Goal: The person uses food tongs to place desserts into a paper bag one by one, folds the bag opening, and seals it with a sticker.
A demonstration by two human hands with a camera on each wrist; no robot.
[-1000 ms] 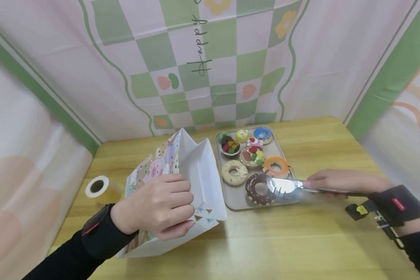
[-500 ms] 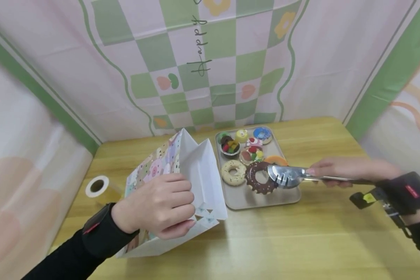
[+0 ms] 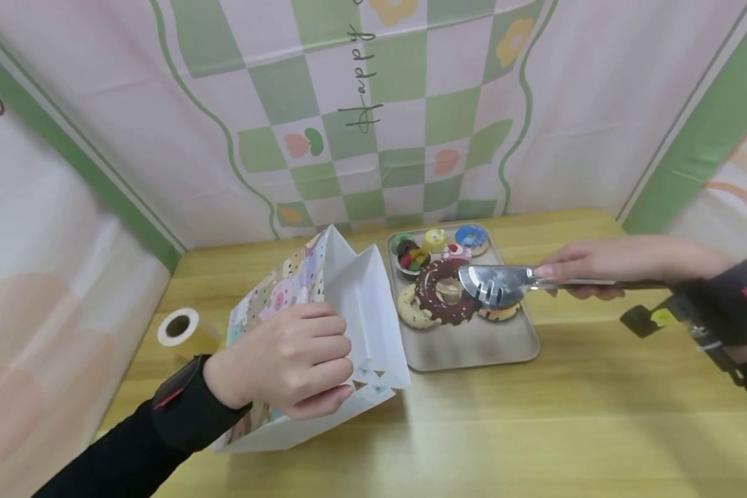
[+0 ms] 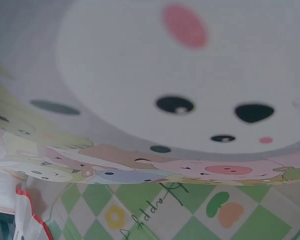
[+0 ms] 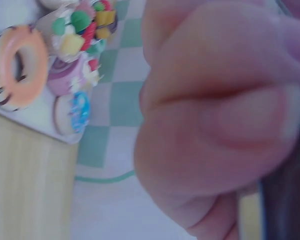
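Right hand (image 3: 588, 266) at three o'clock, fingers gripping tongs (image 3: 501, 285), chocolate doughnut (image 3: 429, 287) held over the tray (image 3: 469, 351)! Tray's nine o'clock: left hand (image 3: 292, 361), fingers clutching the bag (image 3: 362, 301).

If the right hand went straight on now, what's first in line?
With the tongs and chocolate donut leading, most likely the paper bag; height is unclear, so they might pass above it.
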